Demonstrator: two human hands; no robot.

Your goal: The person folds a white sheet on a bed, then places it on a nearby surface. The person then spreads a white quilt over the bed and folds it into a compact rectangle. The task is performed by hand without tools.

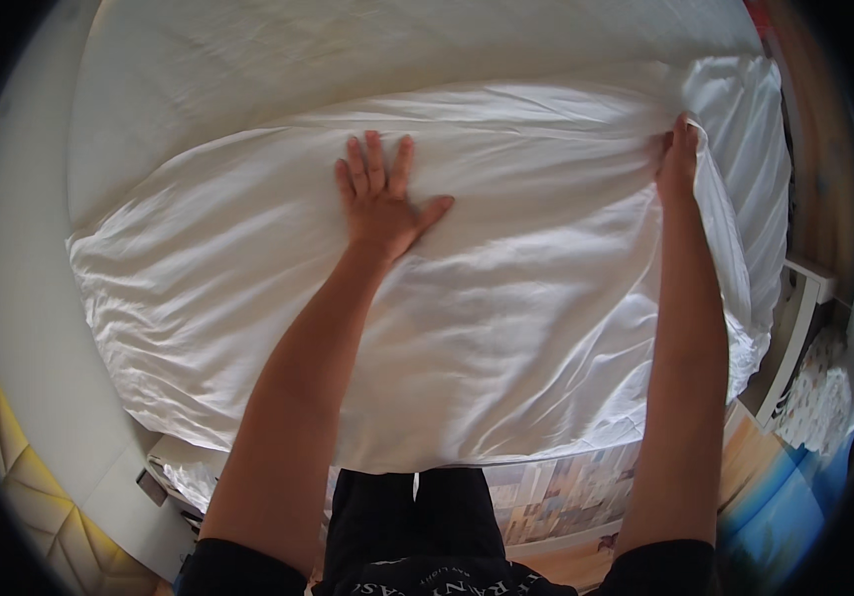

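Note:
A wrinkled white sheet (506, 298) lies folded over on itself across the near part of a bed. My left hand (382, 204) rests flat on it near the middle, fingers spread and palm down. Over at the right, my right hand (678, 159) is closed on the sheet's edge, and creases run from its fingers toward the left. Beyond that grip, the sheet's gathered right end (750, 149) hangs toward the bed's side.
The pale mattress surface (397, 50) extends behind the sheet. A yellow and white quilted panel (40, 487) stands at the lower left. At the right are a white furniture frame (794, 328), a plastic-wrapped bundle (824, 397) and a blue item (780, 512). Patterned flooring (566, 502) shows below the bed.

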